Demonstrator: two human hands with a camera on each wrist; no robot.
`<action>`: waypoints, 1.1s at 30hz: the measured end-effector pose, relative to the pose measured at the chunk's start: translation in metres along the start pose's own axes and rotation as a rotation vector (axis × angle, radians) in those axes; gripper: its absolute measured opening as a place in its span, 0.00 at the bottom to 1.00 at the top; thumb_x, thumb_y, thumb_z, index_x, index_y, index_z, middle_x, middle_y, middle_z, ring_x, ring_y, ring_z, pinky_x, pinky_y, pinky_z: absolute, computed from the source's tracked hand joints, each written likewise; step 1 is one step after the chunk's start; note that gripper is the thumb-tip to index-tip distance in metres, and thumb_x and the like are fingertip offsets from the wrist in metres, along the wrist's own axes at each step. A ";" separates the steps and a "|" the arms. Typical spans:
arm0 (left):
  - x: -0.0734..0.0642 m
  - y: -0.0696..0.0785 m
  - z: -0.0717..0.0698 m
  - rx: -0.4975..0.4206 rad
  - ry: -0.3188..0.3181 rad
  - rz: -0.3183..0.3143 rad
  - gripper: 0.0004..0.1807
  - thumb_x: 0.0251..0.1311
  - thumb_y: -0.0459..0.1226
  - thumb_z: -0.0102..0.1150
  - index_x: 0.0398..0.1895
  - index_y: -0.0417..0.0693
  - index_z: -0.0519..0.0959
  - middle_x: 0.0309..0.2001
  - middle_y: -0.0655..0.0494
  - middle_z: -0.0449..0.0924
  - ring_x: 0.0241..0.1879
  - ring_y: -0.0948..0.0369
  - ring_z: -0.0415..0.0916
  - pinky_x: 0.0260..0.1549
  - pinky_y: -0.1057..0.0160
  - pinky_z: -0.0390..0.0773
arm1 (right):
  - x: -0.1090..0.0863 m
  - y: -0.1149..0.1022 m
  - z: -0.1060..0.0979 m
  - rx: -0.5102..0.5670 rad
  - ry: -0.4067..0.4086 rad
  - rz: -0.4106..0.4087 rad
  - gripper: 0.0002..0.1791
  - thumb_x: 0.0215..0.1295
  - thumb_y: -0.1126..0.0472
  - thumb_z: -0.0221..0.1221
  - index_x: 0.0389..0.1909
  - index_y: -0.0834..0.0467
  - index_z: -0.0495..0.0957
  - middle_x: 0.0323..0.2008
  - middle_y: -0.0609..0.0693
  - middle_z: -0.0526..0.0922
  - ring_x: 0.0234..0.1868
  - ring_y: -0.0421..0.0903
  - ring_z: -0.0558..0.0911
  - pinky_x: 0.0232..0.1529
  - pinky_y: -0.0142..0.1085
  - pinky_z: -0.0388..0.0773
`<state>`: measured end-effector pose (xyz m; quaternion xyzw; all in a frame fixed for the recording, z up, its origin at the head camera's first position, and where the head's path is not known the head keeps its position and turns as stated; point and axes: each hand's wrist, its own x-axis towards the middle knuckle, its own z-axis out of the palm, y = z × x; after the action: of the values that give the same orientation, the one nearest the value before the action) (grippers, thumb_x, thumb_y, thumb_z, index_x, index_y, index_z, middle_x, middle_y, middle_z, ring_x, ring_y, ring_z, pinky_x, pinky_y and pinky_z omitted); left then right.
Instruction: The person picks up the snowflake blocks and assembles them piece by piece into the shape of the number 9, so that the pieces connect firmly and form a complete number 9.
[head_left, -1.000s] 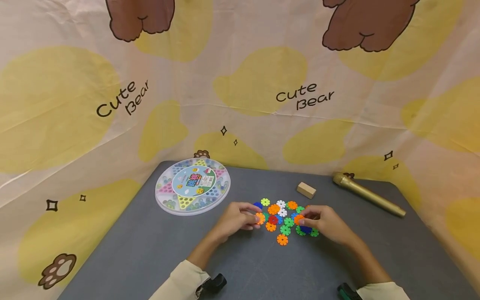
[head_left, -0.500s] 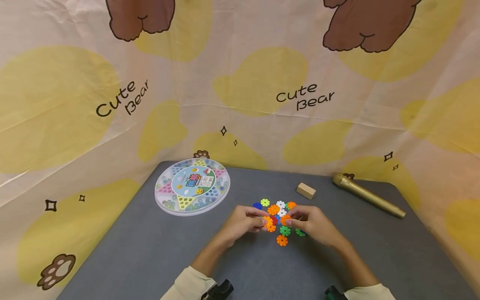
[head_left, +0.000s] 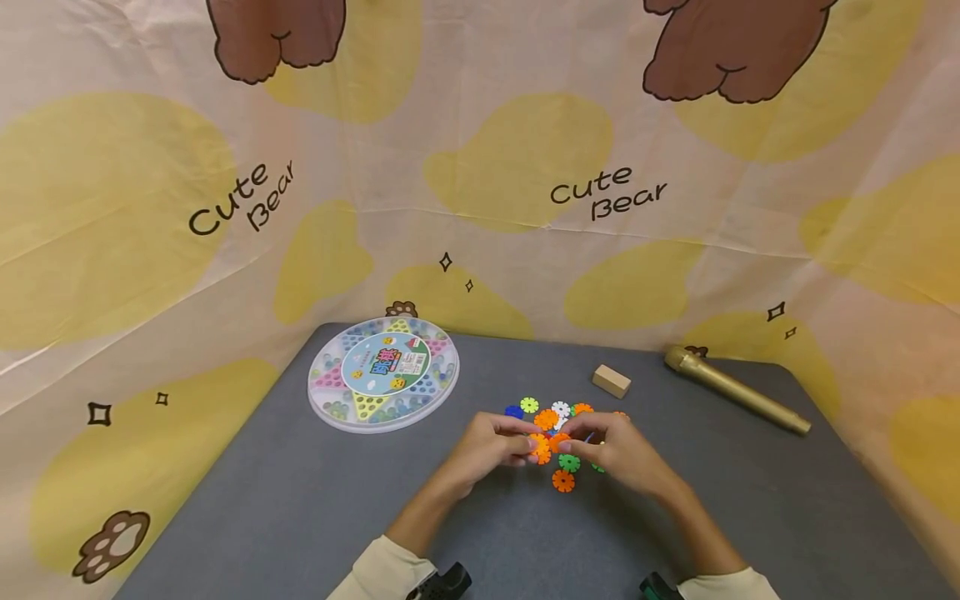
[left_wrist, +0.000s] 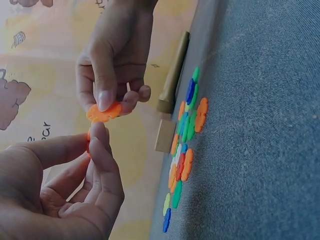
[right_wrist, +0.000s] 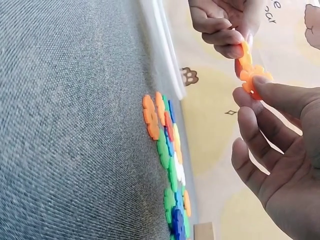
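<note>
My left hand pinches an orange notched disc between thumb and fingers. A second orange notched disc is pinched in my right hand. Both discs are held above the table, edge to edge at an angle; whether their slots interlock I cannot tell. Below and behind the hands lies a spread of flat notched discs in several colours, among them a green disc, an orange disc and a lime disc. My hands hide part of this spread in the head view.
A round Chinese checkers set in a clear case lies at the back left of the grey table. Behind the discs sits a small wooden block. A gold microphone lies at the back right. Printed cloth hangs behind.
Both hands have come together over the discs, the right moving left and the left moving slightly right. The two held orange discs went from apart to meeting.
</note>
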<state>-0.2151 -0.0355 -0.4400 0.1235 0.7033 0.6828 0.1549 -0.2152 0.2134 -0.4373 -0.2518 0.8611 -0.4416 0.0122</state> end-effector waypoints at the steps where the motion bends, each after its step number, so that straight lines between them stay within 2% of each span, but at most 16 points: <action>1: 0.000 0.000 0.000 -0.003 0.001 -0.002 0.12 0.66 0.30 0.66 0.49 0.32 0.88 0.35 0.50 0.89 0.30 0.62 0.86 0.36 0.65 0.88 | 0.000 0.000 0.000 -0.003 -0.001 0.006 0.05 0.68 0.52 0.72 0.42 0.46 0.89 0.35 0.41 0.88 0.34 0.42 0.83 0.35 0.35 0.81; 5: 0.000 0.000 0.001 -0.019 0.007 -0.016 0.12 0.66 0.30 0.66 0.49 0.32 0.88 0.35 0.49 0.90 0.30 0.62 0.86 0.36 0.66 0.88 | -0.002 -0.001 0.001 -0.003 0.005 0.018 0.05 0.68 0.53 0.72 0.42 0.47 0.90 0.35 0.40 0.88 0.32 0.44 0.82 0.32 0.34 0.80; 14: 0.000 -0.001 0.002 -0.032 0.003 -0.012 0.11 0.67 0.31 0.66 0.48 0.33 0.89 0.36 0.45 0.91 0.33 0.55 0.90 0.35 0.66 0.87 | -0.004 -0.004 0.006 0.035 0.036 0.000 0.05 0.67 0.54 0.73 0.41 0.48 0.91 0.35 0.42 0.89 0.35 0.41 0.83 0.38 0.34 0.83; 21: 0.000 -0.003 0.005 -0.084 0.012 -0.032 0.10 0.65 0.27 0.65 0.47 0.30 0.89 0.33 0.45 0.90 0.28 0.63 0.87 0.32 0.69 0.86 | -0.004 -0.002 0.010 0.071 0.071 -0.058 0.05 0.66 0.59 0.74 0.41 0.52 0.93 0.35 0.43 0.91 0.35 0.41 0.86 0.36 0.34 0.85; 28: 0.000 -0.004 0.007 -0.102 0.034 -0.072 0.10 0.65 0.27 0.65 0.45 0.31 0.89 0.32 0.47 0.90 0.26 0.63 0.87 0.30 0.70 0.85 | -0.002 0.000 0.014 0.070 0.077 -0.056 0.07 0.64 0.61 0.75 0.42 0.53 0.93 0.36 0.43 0.92 0.35 0.40 0.87 0.38 0.34 0.87; 33: 0.002 -0.005 0.009 -0.107 0.040 -0.072 0.10 0.65 0.28 0.66 0.46 0.31 0.89 0.33 0.46 0.90 0.27 0.63 0.88 0.32 0.69 0.86 | -0.003 0.000 0.012 0.061 0.074 -0.031 0.06 0.64 0.60 0.74 0.42 0.52 0.93 0.37 0.43 0.92 0.36 0.40 0.86 0.38 0.34 0.87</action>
<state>-0.2131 -0.0268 -0.4450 0.0762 0.6728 0.7157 0.1716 -0.2096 0.2055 -0.4450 -0.2482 0.8431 -0.4766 -0.0187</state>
